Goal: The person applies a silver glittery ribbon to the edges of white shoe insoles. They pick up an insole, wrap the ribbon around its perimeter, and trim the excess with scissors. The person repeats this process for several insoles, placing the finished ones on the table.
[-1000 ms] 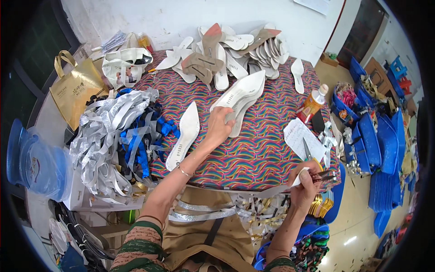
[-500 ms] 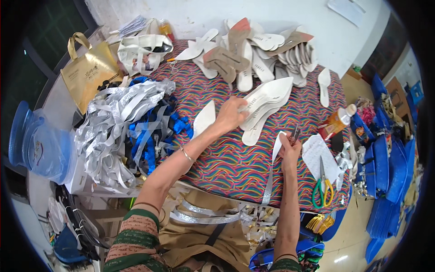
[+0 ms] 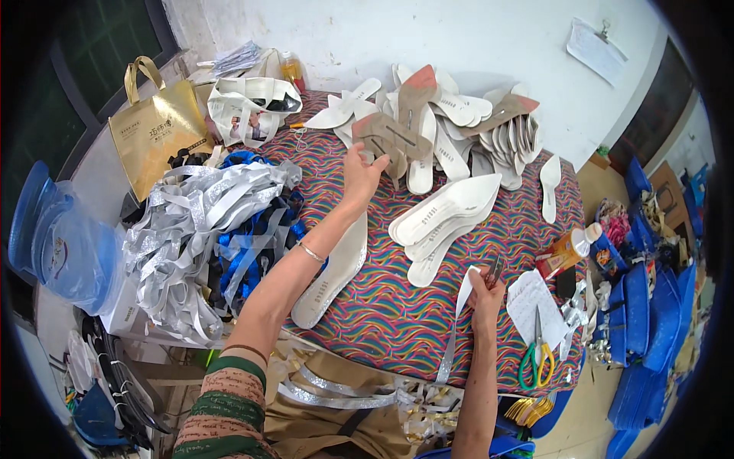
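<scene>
My left hand [image 3: 361, 177] reaches over the table beside the brown insoles [image 3: 382, 138], thumb and fingers apart with nothing visible between them. I cannot tell whether its fingertips touch them. Below its forearm lies a single white insole [image 3: 334, 274], partly hidden by the arm. A fanned stack of white pointed insoles [image 3: 447, 218] rests between my hands. Near the front right, my right hand [image 3: 486, 297] is closed on a silver-white strip [image 3: 456, 325], which hangs toward the table edge, and a small dark tool, seemingly thread snips [image 3: 495, 269].
A tangled heap of silver strips [image 3: 191, 237] covers the left side, beside blue ribbon [image 3: 243, 256]. More insoles [image 3: 459, 107] are piled at the back. Scissors [image 3: 537, 356], a paper sheet [image 3: 529, 302] and a drink bottle [image 3: 566, 252] stand or lie at right.
My left hand has left the white insole stack and moved up and left to the brown insoles. The view has shifted. My right hand keeps its hold on the strip and tool.
</scene>
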`<act>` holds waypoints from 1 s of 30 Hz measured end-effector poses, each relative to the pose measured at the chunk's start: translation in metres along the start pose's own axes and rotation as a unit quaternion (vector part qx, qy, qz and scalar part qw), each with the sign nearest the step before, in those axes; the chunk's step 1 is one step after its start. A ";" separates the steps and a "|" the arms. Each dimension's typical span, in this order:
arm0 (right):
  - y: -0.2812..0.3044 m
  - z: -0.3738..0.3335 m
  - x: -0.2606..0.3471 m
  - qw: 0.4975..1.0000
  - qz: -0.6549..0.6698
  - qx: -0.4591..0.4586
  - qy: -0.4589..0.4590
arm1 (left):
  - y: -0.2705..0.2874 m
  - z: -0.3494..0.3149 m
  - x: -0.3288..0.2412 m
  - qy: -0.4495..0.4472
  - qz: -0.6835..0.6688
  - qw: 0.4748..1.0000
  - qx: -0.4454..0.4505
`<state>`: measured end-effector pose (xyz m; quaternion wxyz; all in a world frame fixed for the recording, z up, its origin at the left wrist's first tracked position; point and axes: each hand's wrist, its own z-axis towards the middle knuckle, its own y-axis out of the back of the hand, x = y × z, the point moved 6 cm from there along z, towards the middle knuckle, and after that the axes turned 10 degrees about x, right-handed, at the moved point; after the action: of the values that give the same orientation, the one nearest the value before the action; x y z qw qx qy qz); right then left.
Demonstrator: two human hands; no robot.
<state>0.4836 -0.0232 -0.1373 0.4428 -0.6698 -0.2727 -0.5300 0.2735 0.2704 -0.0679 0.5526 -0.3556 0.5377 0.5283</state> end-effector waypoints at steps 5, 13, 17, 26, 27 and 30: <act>0.005 0.001 -0.003 1.000 -0.006 -0.009 0.001 | -0.031 0.014 -0.054 -0.175 0.203 0.963 -0.010; 0.002 0.000 0.002 1.000 -0.004 -0.004 -0.005 | -0.056 0.026 -0.031 -0.180 0.354 0.912 0.100; 0.001 0.001 0.003 1.000 0.008 0.007 0.002 | -0.011 0.011 -0.030 -0.329 0.244 0.912 0.024; 0.004 0.003 0.001 0.999 0.022 0.026 0.001 | 0.095 -0.058 -0.071 -0.127 -0.379 0.910 0.110; 0.003 0.002 0.002 0.999 0.022 0.026 0.003 | 0.094 -0.073 -0.081 -0.129 -0.394 0.902 0.118; 0.009 0.003 0.000 0.998 0.061 0.028 -0.001 | 0.081 -0.124 -0.103 -0.108 -0.412 0.891 0.156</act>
<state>0.4925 -0.0251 -0.1403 0.4924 -0.6732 -0.2463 -0.4937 0.1822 0.1461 0.0258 0.8237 -0.3953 0.3556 0.1971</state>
